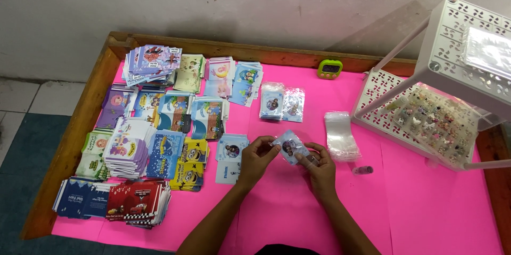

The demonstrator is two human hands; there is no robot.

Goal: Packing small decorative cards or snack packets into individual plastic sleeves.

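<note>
Both my hands hold one small clear packet with a pale blue cartoon card [290, 147] inside, just above the pink table top [277, 202]. My left hand [257, 158] pinches its left edge. My right hand [320, 167] grips its right lower corner. Right below my left hand lies a short stack of similar blue cards [230, 151]. A pile of empty clear sleeves [340, 137] sits just right of my right hand. Two filled packets [282, 104] lie farther back.
Many stacks of colourful cartoon cards [154, 127] cover the table's left half. A white plastic rack [426, 106] holding small trinkets stands at the right. A green timer [330, 68] sits at the back edge and a small item [362, 170] lies near the sleeves. A wooden rim [80, 122] frames the table.
</note>
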